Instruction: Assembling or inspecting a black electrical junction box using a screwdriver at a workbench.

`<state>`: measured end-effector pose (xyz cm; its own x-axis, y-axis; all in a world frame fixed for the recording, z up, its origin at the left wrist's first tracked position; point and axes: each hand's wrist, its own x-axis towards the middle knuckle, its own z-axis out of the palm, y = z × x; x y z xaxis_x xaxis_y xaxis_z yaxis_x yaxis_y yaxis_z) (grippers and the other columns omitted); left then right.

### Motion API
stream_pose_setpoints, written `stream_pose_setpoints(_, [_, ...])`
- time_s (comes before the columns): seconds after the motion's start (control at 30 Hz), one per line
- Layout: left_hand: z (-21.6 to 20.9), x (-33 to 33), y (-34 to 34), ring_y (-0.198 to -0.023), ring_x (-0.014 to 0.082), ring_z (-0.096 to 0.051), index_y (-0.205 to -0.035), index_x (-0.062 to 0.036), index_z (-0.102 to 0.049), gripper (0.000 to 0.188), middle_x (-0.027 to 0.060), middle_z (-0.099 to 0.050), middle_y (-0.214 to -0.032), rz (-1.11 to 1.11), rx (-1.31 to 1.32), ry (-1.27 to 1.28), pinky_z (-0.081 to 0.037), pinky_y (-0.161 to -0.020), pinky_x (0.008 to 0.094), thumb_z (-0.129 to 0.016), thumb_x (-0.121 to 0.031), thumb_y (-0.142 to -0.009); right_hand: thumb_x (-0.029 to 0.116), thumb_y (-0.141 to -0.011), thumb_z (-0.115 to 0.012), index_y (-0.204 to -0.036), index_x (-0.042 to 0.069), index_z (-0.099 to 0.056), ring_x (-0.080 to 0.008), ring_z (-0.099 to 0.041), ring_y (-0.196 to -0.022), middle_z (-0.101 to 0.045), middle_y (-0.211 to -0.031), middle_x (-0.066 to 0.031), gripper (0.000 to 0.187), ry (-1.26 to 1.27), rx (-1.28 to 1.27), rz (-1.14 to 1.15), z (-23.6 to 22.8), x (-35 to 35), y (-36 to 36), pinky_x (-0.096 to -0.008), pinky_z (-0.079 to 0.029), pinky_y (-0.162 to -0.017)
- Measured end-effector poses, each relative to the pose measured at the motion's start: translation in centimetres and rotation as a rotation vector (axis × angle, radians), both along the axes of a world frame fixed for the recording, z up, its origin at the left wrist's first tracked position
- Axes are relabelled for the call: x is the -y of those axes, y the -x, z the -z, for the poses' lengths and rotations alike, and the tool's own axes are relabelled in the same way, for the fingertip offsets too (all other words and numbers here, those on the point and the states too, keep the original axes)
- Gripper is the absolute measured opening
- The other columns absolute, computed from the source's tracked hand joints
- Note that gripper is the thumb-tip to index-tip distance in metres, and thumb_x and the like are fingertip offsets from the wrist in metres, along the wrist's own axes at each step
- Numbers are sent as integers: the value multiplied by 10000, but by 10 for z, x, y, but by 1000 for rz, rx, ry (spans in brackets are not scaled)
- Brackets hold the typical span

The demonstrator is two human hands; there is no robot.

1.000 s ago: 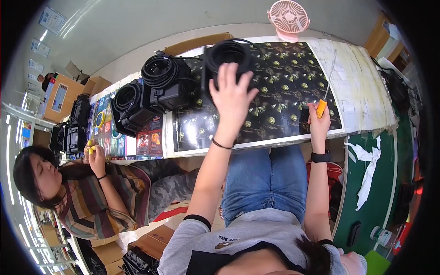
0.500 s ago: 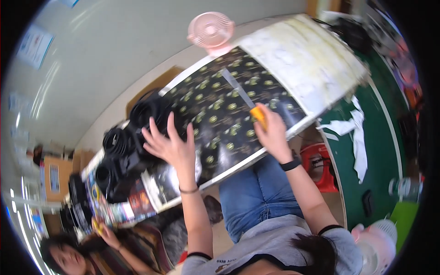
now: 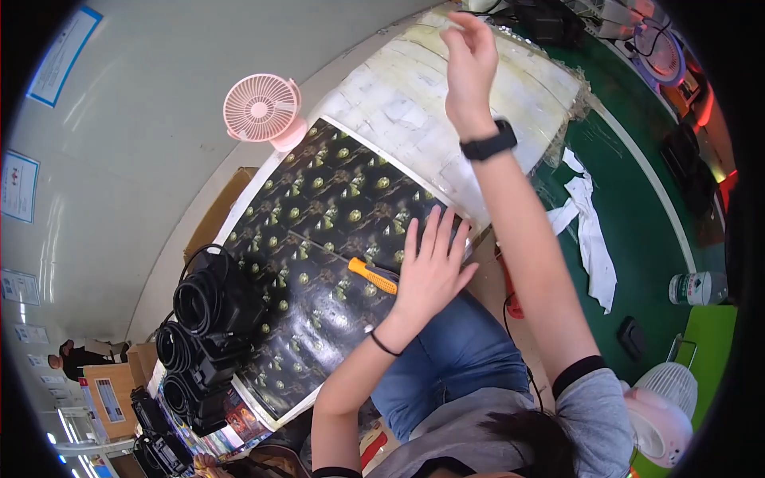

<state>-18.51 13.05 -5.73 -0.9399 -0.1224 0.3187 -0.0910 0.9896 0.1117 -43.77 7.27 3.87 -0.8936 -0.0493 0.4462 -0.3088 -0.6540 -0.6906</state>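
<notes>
My left hand (image 3: 430, 271) lies flat on the near edge of a black, flower-patterned sheet (image 3: 319, 179), fingers spread. Just left of it rests a tool with an orange handle (image 3: 373, 276) and a long, thin shaft, perhaps a screwdriver; its handle end is close to my palm. Reaching to the far right, my right hand (image 3: 470, 68) is over a white, yellow-stained slab (image 3: 386, 88). Its fingers are loosely bent and apart, and I see nothing in them. I wear a black band on that wrist.
A pink fan (image 3: 261, 111) stands at the sheet's far left corner. Black devices with coiled cables (image 3: 203, 307) crowd the left end. On the green surface to the right lie torn white strips (image 3: 591, 239), a dark oblong object (image 3: 632, 338) and a plastic bottle (image 3: 698, 288).
My right hand has let go of the orange-handled tool and stretched far over the slab. The left hand has come from the cables to the sheet's near edge. The view has turned.
</notes>
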Motion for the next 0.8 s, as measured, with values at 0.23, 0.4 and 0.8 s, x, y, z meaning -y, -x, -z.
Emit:
stream_pose_setpoints(0.23, [5, 6, 41, -1455, 357, -294, -1499, -124, -392, 754, 200, -290, -1575, 32, 109, -213, -207, -1164, 546, -676, -407, -860, 107, -790, -703, -1133, 83, -680, -247, -632, -1009, -684, -1088, -105, 344, -859, -391, 756, 105, -26, 244, -353, -532, -854])
stream_pose_setpoints(0.4, [-4, 1, 49, -1429, 332, -354, -1455, -144, -454, 698, 177, -367, -1541, -1, 160, -215, -230, -1138, 532, -688, -385, -843, 357, -772, -737, -1217, 125, -671, -378, -619, -1146, -657, -1235, -196, 506, -1222, 37, 877, 124, -120, 395, -413, -462, -1037])
stream_pose_setpoints(0.8, [-10, 6, 50, -1425, 277, -379, -1513, -230, -400, 748, 117, -381, -1553, -34, 364, -199, -218, -1133, 524, -655, -460, -849, 818, -750, -535, -1473, 61, -458, -327, -389, -1410, -453, -1511, -171, 1049, -1131, 226, 779, 182, -154, 533, -469, -196, -1183])
